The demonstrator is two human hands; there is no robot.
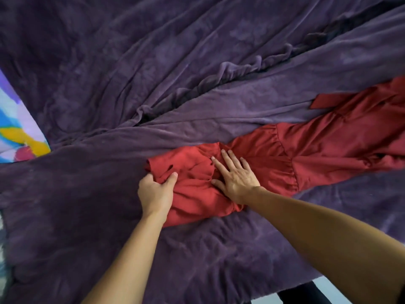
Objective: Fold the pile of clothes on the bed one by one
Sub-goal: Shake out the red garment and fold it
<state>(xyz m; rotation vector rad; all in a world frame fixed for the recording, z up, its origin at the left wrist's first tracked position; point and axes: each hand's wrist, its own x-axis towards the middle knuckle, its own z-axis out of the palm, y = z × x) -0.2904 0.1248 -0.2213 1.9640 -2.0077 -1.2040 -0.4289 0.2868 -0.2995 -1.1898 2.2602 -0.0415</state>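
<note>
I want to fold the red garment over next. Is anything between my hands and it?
Nothing visible. The left hand grips the bunched end of the red garment, and the right hand presses flat on it. Only the purple blanket lies beneath.

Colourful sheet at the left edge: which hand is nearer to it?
Left. The left hand grips the bunched end of the red garment, right of the colourful sheet; the right hand lies flat on the garment, farther right.
</note>
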